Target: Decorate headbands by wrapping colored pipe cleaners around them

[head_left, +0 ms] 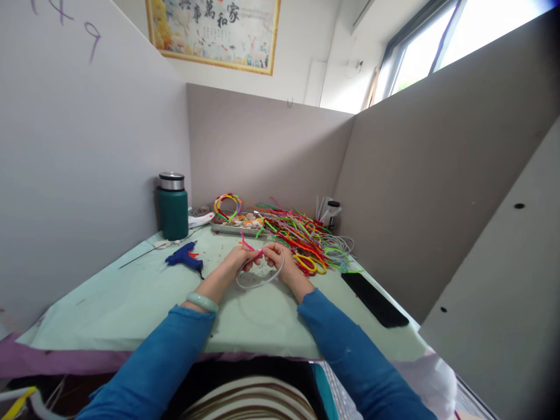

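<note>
My left hand (243,257) and my right hand (276,258) are close together above the table, both with fingers pinched. Between them is a pale grey hoop (257,286) of thin tubing or cord, its lower arc hanging below my fingers. A bright pink pipe cleaner (245,241) sticks up past my left fingers and runs across to my right fingertips, at the top of the hoop. An orange tip shows beside it. My fingers partly hide where the pink strand meets the hoop.
A blue glue gun (186,255) lies left, near a green bottle (173,209). Behind my hands are a metal tray (231,228) of small pieces, a multicoloured ring (227,196) and heaped pipe cleaners (301,230). Grey hoops (343,248) and a black phone-like slab (374,299) lie right.
</note>
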{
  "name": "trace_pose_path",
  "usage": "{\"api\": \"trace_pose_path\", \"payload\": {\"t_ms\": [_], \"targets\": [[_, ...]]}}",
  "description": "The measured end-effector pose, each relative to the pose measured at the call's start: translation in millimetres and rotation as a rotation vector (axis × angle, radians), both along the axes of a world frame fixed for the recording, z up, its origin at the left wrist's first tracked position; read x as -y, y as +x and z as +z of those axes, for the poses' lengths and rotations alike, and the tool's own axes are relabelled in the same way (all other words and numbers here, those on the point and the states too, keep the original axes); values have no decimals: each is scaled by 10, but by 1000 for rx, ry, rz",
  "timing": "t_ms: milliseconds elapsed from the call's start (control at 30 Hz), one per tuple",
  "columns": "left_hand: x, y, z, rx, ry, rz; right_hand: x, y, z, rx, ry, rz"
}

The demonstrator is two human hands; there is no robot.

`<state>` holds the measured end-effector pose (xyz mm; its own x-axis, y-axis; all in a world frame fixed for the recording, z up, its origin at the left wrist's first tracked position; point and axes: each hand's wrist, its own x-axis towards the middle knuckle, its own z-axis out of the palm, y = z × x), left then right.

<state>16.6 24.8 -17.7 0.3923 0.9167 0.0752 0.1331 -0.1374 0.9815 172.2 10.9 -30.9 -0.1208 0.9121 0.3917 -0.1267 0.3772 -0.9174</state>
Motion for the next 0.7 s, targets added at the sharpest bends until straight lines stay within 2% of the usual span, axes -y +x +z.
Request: {"api": "trace_pose_path", "payload": {"t_ms": [400,567,700], "targets": [[46,41,-11,12,6,119,-4,4,-33,22,-6,-39],[104,20,60,22,-84,81,-1,-14,-36,32,-25,-7],[77,28,28,9,-38,120,15,-16,-24,32,-18,-21]]}}
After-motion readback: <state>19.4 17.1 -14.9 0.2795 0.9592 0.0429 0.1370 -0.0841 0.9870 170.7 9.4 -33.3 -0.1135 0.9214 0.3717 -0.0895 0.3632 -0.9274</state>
